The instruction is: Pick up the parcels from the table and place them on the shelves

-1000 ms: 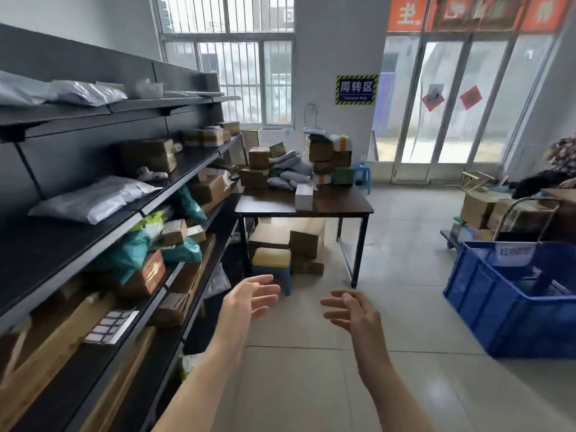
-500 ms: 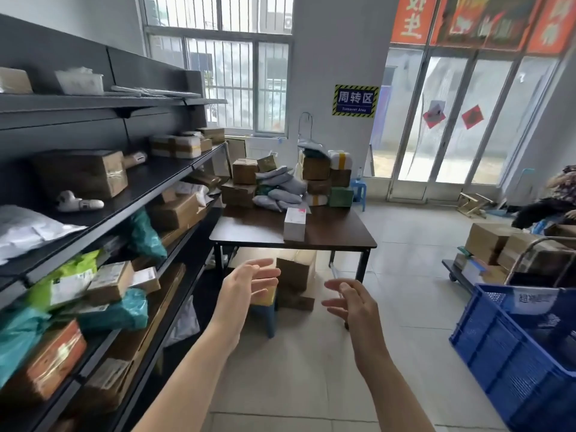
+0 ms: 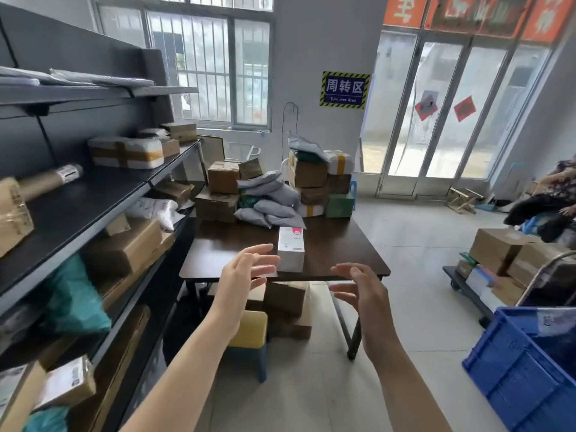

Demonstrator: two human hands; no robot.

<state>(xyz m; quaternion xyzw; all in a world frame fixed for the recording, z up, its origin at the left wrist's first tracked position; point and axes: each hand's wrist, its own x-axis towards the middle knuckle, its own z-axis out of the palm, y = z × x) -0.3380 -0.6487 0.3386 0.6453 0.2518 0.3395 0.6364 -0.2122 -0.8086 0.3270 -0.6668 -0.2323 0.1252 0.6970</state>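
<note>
While we look down at the table, this is what we see:

Left hand (image 3: pixel 241 275): we hold it up with the fingers spread wide. It has nothing in it. It is in front of the near edge of the table, just left of the white box.

Right hand (image 3: pixel 363 289): it is up too, fingers spread and a bit bent. It holds nothing. It is to the right of the white box, apart from it.

White box (image 3: pixel 290 248): it stands up tall on the table, near the front edge, between our two hands. It has a pink patch on top.

Table (image 3: pixel 218 257): dark brown, in the middle of the room.

Parcels at the far end of the table: brown boxes (image 3: pixel 223 177), a heap of soft grey bags (image 3: pixel 274 202) and a green box (image 3: pixel 339 205).

Shelves (image 3: pixel 78 210): dark, on the left, with boxes and bags on them.

Blue crate (image 3: pixel 514 372): on the floor, near right.

Yellow stool (image 3: pixel 251 330): under the table, near us.
</note>
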